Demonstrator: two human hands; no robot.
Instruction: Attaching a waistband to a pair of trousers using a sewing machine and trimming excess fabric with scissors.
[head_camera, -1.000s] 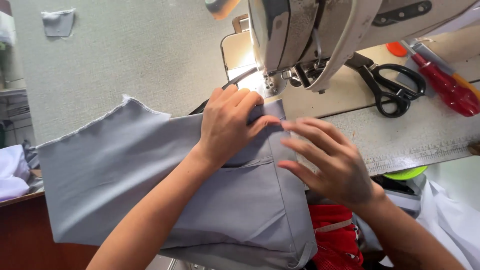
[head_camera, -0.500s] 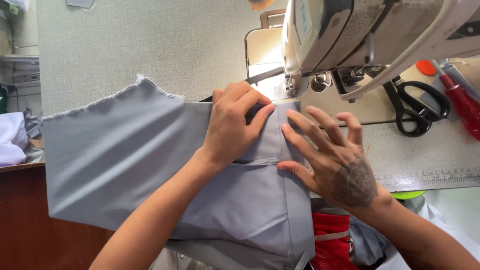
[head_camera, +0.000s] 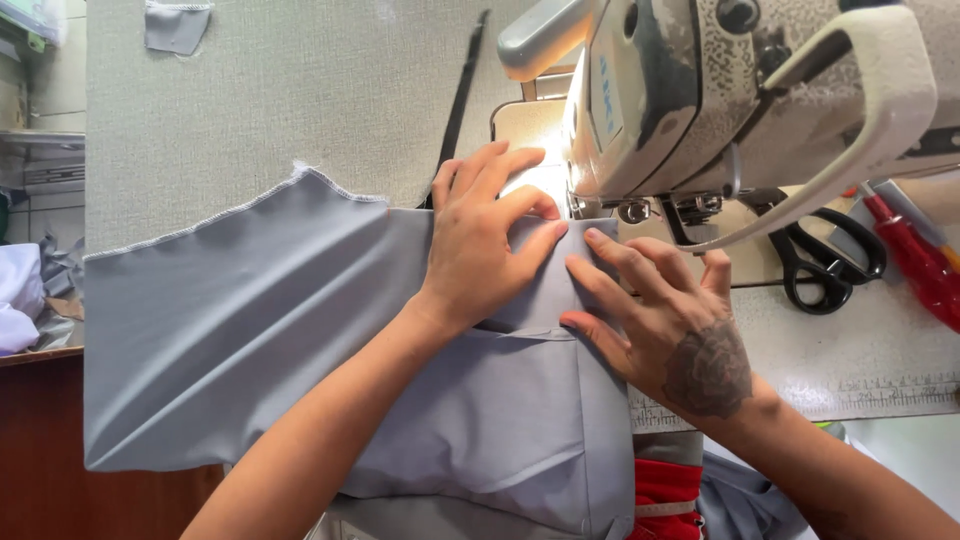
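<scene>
Pressing flat on the grey cloth (head_camera: 300, 340), both hands have slid forward since a second ago: the left hand (head_camera: 480, 250) now lies at the machine (head_camera: 720, 100) foot, the right hand (head_camera: 665, 320) just beside it, fingers spread and open, gripping nothing. The cloth edge has reached the needle area. A blue label sits upright on the machine's face; scissors (head_camera: 830, 260) and a red tool (head_camera: 915, 260) lie right on the counter (head_camera: 860, 350).

Smooth matt grey cloth (head_camera: 300, 330) lies beside the sewing machine's (head_camera: 720, 90) speckled, worn metal.
</scene>
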